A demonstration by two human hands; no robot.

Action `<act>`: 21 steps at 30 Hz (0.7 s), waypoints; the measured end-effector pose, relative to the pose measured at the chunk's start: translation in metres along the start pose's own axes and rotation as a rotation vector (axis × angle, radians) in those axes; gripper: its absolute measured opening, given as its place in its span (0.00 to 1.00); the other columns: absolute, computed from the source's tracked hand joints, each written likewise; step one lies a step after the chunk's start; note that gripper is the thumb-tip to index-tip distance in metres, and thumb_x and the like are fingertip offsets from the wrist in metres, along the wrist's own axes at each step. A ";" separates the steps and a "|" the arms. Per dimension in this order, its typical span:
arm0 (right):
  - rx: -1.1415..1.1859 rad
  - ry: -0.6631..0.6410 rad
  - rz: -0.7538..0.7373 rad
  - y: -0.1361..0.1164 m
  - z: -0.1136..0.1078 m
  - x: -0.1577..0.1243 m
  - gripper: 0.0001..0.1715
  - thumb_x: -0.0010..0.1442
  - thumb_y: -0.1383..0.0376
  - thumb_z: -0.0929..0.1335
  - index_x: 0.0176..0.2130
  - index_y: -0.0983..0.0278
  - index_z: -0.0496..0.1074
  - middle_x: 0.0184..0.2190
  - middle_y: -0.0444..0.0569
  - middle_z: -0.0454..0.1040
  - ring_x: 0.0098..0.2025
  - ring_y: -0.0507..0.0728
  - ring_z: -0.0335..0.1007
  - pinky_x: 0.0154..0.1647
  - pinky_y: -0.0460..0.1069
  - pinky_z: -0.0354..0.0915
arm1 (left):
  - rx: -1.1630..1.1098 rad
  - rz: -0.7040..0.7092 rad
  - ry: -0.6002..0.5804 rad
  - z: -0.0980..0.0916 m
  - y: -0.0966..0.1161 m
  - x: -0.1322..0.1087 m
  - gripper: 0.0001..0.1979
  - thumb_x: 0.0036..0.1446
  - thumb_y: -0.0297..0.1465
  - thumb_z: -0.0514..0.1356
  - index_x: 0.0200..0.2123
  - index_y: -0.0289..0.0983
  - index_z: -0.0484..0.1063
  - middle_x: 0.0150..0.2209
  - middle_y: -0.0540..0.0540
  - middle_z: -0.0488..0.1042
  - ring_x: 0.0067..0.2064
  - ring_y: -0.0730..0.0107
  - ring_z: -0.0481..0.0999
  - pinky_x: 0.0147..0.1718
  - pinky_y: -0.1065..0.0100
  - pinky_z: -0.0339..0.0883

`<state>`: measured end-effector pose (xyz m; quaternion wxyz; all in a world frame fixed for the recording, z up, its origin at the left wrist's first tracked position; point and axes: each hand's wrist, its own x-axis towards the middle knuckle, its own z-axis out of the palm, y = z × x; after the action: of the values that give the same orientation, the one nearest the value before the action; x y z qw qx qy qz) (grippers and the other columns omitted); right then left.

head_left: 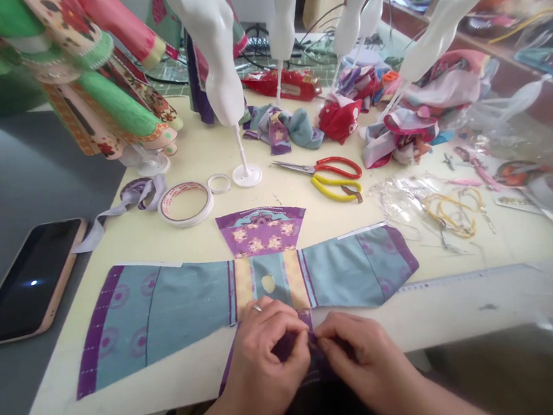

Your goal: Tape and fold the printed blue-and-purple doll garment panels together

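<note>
A small cross-shaped doll garment (192,299) lies spread out, its blue sleeves stretching left and right. Yellow bands flank a round neck hole at its centre. A purple flowered panel (265,233) extends from its far side, and another purple panel hangs toward me, mostly covered by my hands. My left hand (271,343), with a ring on one finger, pinches the near purple panel just below the centre. Close beside it, my right hand (361,348) is closed in a pinch at the right edge of that same panel. Whatever else sits between the fingertips is too small to make out.
Scissors (336,170) with red and yellow handles and a tape roll (186,204) lie beyond the garment. A white doll stand (247,175) rises behind. A phone (28,281) is at left; a clear ruler (461,277) and yellow elastic loops (451,215) are at right.
</note>
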<state>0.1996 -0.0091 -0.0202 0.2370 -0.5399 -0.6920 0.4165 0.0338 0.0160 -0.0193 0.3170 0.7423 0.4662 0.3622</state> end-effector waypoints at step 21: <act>-0.428 -0.022 -0.119 0.014 -0.043 -0.016 0.08 0.59 0.66 0.64 0.41 0.64 0.68 0.29 0.47 0.72 0.23 0.54 0.70 0.23 0.48 0.67 | 0.124 0.019 0.066 -0.027 -0.023 -0.018 0.13 0.61 0.28 0.46 0.31 0.46 0.67 0.24 0.51 0.70 0.26 0.64 0.71 0.25 0.64 0.70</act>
<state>0.2460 -0.0090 -0.0069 0.1335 -0.5314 -0.7980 0.2511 -0.0048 0.0113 -0.0273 0.2515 0.7526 0.4906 0.3600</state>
